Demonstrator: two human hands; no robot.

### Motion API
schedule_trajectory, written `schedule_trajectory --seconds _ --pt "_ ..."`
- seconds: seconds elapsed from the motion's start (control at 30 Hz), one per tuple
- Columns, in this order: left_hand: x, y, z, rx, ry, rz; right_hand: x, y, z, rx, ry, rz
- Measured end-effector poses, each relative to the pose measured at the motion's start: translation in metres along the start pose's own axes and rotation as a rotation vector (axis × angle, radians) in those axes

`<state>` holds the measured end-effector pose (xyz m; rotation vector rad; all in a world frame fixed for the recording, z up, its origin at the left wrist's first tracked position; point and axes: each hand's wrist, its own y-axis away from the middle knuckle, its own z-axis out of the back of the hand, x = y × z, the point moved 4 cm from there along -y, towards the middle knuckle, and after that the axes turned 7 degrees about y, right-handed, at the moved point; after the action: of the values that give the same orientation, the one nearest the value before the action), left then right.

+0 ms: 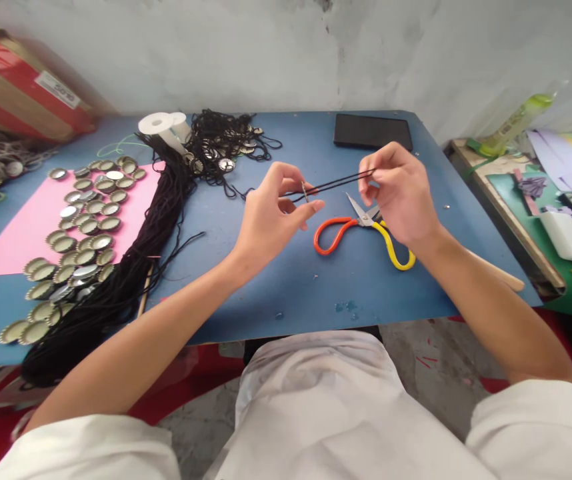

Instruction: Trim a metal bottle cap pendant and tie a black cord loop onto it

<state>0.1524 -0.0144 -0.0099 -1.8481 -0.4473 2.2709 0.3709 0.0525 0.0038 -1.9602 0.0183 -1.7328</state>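
Note:
My left hand point(273, 217) pinches a thin black cord point(336, 182) together with a small metal piece point(305, 192) between thumb and fingers. My right hand point(399, 193) pinches the other end of the same cord, which stretches taut between both hands above the blue table point(286, 287). Below my right hand lie scissors point(361, 230) with one orange and one yellow handle.
A long bundle of black cords point(131, 267) lies at the left beside several metal bottle caps point(83, 233) on pink paper point(21, 233). A white spool point(159, 125), tangled cords with caps point(223, 143), a black case point(372, 131) and a side table with clutter point(556, 200) surround the work area.

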Motion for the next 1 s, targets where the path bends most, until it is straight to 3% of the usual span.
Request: schedule_trajectory --seconds 0.1,0.3,0.43,0.57,0.77,1.0 --pt "0.006 -0.004 0.003 0.017 0.007 0.021 -0.004 -0.01 0.023 -0.083 -0.116 -0.067" --pt "0.009 -0.007 0.004 0.027 0.021 0.059 -0.01 -0.018 0.054 -0.111 -0.049 -0.121" --pt "0.01 -0.009 0.004 0.018 -0.01 0.063 -0.015 -0.016 0.046 -0.217 -0.124 -0.22" --pt "0.013 -0.011 0.006 -0.011 -0.08 -0.007 -0.018 -0.011 0.028 -0.241 -0.162 -0.35" --pt "0.012 -0.009 0.004 0.01 -0.121 -0.064 -0.018 -0.002 0.01 -0.118 -0.107 -0.396" --pt "0.007 0.001 -0.005 0.045 -0.293 -0.18 -0.021 0.01 -0.017 0.214 0.063 -0.35"
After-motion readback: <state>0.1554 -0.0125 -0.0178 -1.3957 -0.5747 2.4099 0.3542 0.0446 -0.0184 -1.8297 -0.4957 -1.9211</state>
